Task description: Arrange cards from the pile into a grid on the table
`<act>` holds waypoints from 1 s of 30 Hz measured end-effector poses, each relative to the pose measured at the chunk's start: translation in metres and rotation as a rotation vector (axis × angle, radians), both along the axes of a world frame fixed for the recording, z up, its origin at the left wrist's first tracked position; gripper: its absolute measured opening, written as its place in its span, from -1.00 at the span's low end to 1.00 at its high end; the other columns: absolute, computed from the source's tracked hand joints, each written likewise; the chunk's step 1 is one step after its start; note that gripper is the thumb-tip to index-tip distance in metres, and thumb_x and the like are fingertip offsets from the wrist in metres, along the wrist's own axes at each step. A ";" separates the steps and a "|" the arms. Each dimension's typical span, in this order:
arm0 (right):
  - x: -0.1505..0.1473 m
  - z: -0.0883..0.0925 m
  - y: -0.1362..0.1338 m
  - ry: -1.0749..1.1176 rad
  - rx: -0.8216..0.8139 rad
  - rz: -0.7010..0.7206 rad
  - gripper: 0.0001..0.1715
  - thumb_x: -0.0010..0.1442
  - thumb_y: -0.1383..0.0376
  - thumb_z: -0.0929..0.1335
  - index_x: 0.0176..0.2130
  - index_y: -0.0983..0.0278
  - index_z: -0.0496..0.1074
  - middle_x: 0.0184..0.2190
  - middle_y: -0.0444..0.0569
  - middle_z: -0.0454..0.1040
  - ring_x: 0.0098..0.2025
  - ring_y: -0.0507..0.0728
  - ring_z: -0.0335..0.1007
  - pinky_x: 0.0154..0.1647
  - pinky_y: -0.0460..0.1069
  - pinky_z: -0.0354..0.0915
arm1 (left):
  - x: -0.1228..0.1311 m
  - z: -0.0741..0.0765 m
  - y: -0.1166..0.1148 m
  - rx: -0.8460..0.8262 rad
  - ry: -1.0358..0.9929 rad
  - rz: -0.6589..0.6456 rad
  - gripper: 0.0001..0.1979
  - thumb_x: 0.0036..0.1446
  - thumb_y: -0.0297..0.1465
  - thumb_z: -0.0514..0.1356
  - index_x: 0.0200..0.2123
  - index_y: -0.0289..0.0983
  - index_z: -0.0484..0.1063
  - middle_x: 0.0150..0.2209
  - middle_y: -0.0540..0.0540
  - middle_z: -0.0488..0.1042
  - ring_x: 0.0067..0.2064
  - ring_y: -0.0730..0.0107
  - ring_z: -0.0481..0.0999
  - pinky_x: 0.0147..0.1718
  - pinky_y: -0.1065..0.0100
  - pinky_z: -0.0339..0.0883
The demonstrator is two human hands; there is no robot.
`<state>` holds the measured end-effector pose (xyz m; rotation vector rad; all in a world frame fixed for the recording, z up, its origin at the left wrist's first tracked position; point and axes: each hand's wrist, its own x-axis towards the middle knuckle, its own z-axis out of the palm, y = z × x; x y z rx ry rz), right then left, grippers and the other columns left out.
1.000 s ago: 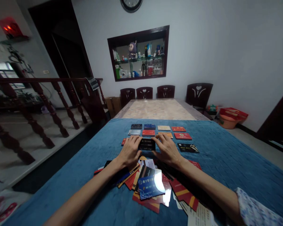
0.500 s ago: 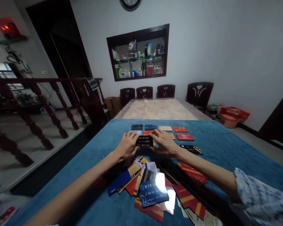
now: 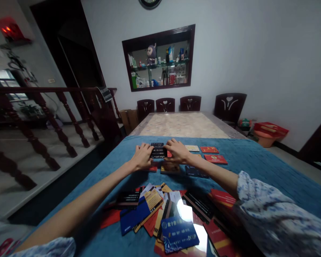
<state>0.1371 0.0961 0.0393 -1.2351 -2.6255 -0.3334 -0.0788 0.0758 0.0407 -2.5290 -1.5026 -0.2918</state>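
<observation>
A black card (image 3: 158,152) with white lettering is held by its two short edges between my hands, over the rows of cards. My left hand (image 3: 143,157) grips its left side, and my right hand (image 3: 176,151) its right side. Just beyond it lies another dark card (image 3: 157,145). Below my hands sit a red card (image 3: 151,169), a yellowish card (image 3: 167,170) and a dark blue card (image 3: 195,171). Closer to me spreads a loose heap of cards, with a blue card (image 3: 178,233) on top. Part of the rows is hidden behind my right hand.
A blue cloth (image 3: 96,192) covers the near part of the long table (image 3: 176,125). To the right lie a cream card (image 3: 192,148) and red cards (image 3: 215,159). Dark chairs (image 3: 230,107) stand around the far end, and a wooden railing (image 3: 56,91) runs along the left.
Both hands have moved forward and slightly left with the black card, from the nearer row to the farther rows. Nearer cards they covered now show.
</observation>
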 end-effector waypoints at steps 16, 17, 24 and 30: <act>-0.022 0.007 0.058 -0.075 -0.133 -0.134 -0.51 0.15 0.07 0.37 0.01 0.26 0.43 -0.02 0.18 0.47 0.07 0.36 0.20 -0.06 0.20 0.19 | 0.003 0.001 0.065 -0.100 0.094 0.166 -0.56 0.08 -0.44 0.16 0.07 -0.24 0.35 0.02 -0.30 0.42 0.11 -0.09 0.28 0.02 -0.14 0.18; -0.023 0.006 0.061 -0.072 -0.139 -0.141 -0.52 0.15 0.07 0.36 0.00 0.25 0.43 -0.02 0.18 0.47 0.07 0.36 0.20 -0.05 0.21 0.19 | 0.004 -0.001 0.069 -0.104 0.097 0.166 -0.56 0.07 -0.45 0.15 0.07 -0.25 0.35 0.02 -0.31 0.42 0.10 -0.10 0.28 0.01 -0.15 0.17; -0.025 0.002 0.079 -0.078 -0.200 -0.190 -0.50 0.14 0.08 0.35 0.01 0.27 0.44 -0.02 0.19 0.50 0.09 0.40 0.21 0.00 0.27 0.17 | 0.008 -0.010 0.093 -0.134 0.071 0.165 -0.53 0.05 -0.49 0.12 0.08 -0.31 0.36 0.03 -0.38 0.43 0.11 -0.19 0.29 0.02 -0.20 0.14; -0.028 0.001 0.092 -0.105 -0.250 -0.222 -0.51 0.13 0.10 0.35 0.01 0.26 0.45 -0.01 0.21 0.50 0.15 0.42 0.20 0.04 0.28 0.16 | 0.009 -0.017 0.112 -0.171 0.054 0.190 -0.51 0.00 -0.50 0.15 0.06 -0.26 0.38 0.02 -0.33 0.45 0.13 -0.20 0.30 0.06 -0.19 0.11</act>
